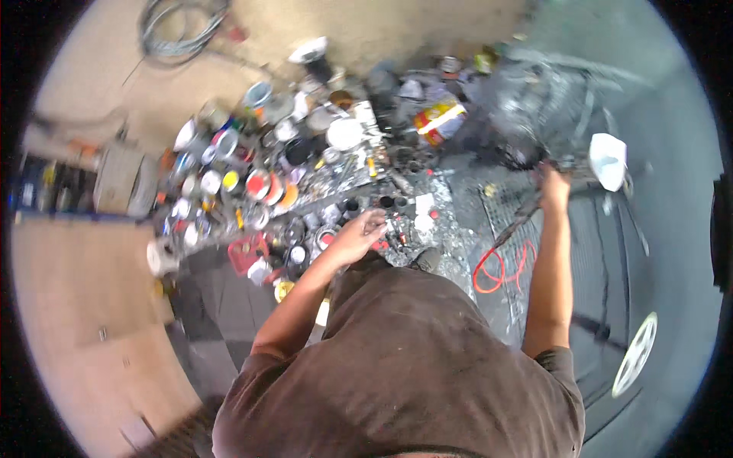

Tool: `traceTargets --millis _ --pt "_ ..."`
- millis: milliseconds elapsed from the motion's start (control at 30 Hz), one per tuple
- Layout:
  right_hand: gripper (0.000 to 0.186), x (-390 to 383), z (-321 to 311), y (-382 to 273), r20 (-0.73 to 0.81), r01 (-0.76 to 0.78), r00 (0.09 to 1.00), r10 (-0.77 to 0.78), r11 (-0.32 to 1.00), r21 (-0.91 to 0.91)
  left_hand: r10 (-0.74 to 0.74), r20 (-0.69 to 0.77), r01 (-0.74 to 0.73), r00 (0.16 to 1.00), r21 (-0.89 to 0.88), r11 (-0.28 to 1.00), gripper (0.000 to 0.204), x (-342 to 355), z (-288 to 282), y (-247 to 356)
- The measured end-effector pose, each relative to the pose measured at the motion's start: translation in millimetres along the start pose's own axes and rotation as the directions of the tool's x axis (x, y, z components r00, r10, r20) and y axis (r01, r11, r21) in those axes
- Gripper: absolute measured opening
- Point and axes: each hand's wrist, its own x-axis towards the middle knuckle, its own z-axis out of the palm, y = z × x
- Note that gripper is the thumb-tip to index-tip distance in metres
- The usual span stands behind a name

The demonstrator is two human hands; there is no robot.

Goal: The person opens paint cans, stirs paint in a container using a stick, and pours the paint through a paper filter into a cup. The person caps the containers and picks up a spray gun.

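Note:
My left hand hangs low over the paint-spattered work surface. Its fingers are loosely apart and nothing shows in them. Below and around it lie small dark cups, a paint tin and small red-topped pieces. My right hand reaches far out to the right, fingers curled around something dark that blur keeps me from making out. Just beyond it sits crumpled clear plastic sheeting with a black mass at its lower edge. Beside this hand is a white cup-shaped piece.
Many tins and tubs crowd the bench to the left. A yellow-and-red packet lies farther back. An orange-red hose loops on the dark grating. At right is a pale spoked disc; a cable coil is at far left.

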Motion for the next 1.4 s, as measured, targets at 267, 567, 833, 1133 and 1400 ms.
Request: traceTargets --millis 267,567,833,1133,1400 --pt "0.041 -270.8 -54.9 29.0 0.007 -0.064 0.993 0.118 0.585 -0.808 0.249 0.598 -0.222 0.762 -0.12 0.968 0.047 79.0 93.8 34.6" --pt "0.079 -471.9 -45.8 63.0 0.059 -0.099 0.986 0.159 0.824 -0.559 -0.196 0.744 0.228 0.639 0.061 0.972 0.035 18.9 180.1 -49.1" --pt "0.071 -505.9 -88.2 93.3 0.065 -0.157 0.971 0.23 0.818 -0.553 -0.374 0.767 0.234 0.521 0.292 0.927 0.029 0.1 218.8 -64.5" --pt "0.06 -468.1 -199.4 50.7 -0.055 -0.305 0.932 0.358 0.693 -0.654 -0.253 0.701 0.092 0.667 0.259 0.961 0.036 -25.0 331.2 -16.9" --pt "0.056 -475.2 -313.3 50.0 0.006 -0.066 0.996 0.088 0.788 -0.612 -0.378 0.666 0.236 0.643 0.298 0.925 0.032 -57.4 442.9 10.2"
